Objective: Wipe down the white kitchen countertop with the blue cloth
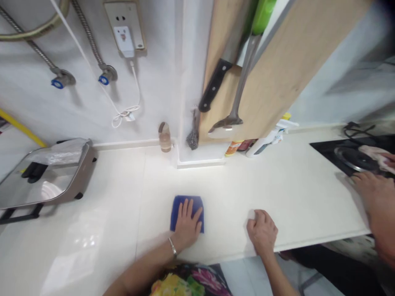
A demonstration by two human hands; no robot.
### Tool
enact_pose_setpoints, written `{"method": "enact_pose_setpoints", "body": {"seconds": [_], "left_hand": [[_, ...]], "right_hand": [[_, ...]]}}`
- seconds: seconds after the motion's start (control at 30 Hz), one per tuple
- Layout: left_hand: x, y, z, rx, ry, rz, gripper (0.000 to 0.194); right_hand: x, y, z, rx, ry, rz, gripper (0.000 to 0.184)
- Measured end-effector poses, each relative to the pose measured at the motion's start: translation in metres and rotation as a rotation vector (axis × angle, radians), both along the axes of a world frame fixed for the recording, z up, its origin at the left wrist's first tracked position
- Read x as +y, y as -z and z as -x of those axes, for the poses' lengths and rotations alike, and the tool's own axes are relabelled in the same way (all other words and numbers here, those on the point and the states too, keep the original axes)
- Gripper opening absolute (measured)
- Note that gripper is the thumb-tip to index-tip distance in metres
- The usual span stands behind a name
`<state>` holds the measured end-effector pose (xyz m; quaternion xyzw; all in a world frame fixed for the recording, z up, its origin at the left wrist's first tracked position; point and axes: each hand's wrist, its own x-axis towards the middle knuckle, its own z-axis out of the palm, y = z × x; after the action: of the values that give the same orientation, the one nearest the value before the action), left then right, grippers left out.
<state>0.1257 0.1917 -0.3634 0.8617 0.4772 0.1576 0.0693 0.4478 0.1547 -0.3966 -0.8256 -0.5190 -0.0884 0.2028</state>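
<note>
My left hand (187,224) lies flat with fingers spread on a folded blue cloth (179,205), pressing it onto the white countertop (129,197). My right hand (262,232) rests near the counter's front edge as a loose fist, knuckles up; a small whitish thing shows at its fingertips, but I cannot make out what it is. The two hands are about a hand's width apart.
Another person's hand (375,195) rests at the right beside a black gas hob (345,154). A metal lidded appliance (46,176) stands at the left. A knife (214,84), a spatula (237,102), bottles (265,142) and a small jar (165,137) line the wall.
</note>
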Motion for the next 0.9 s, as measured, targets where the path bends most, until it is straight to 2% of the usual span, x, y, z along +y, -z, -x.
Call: {"method": "enact_pose_setpoints", "body": {"seconds": [0.07, 0.13, 0.23, 0.3, 0.4, 0.53, 0.7, 0.9], "left_hand": [[-0.011, -0.002, -0.003, 0.042, 0.116, 0.034, 0.068], [-0.007, -0.007, 0.0, 0.078, 0.228, 0.072, 0.07], [0.018, -0.016, 0.009, 0.1, 0.444, 0.11, 0.069], [0.038, -0.02, 0.009, 0.089, 0.525, 0.099, 0.066], [0.062, -0.019, -0.01, 0.072, 0.45, 0.062, 0.061], [0.092, -0.008, -0.059, 0.076, 0.306, 0.007, 0.058], [0.141, 0.004, -0.12, 0.046, 0.31, -0.052, 0.058], [0.19, 0.011, -0.171, -0.008, 0.24, -0.05, 0.055]], "right_hand": [[0.001, -0.002, 0.001, -0.002, -0.004, 0.008, 0.036], [0.001, -0.004, 0.001, 0.002, -0.012, 0.017, 0.036], [0.002, -0.005, 0.0, 0.007, -0.008, 0.033, 0.037], [0.003, -0.005, -0.001, 0.009, -0.002, 0.044, 0.038], [0.003, -0.003, -0.002, 0.016, 0.0, 0.062, 0.038], [0.004, -0.002, -0.002, 0.035, 0.005, 0.073, 0.039], [0.005, -0.005, -0.002, 0.068, 0.011, 0.071, 0.04], [0.007, -0.008, -0.003, 0.095, 0.018, 0.105, 0.04]]}}
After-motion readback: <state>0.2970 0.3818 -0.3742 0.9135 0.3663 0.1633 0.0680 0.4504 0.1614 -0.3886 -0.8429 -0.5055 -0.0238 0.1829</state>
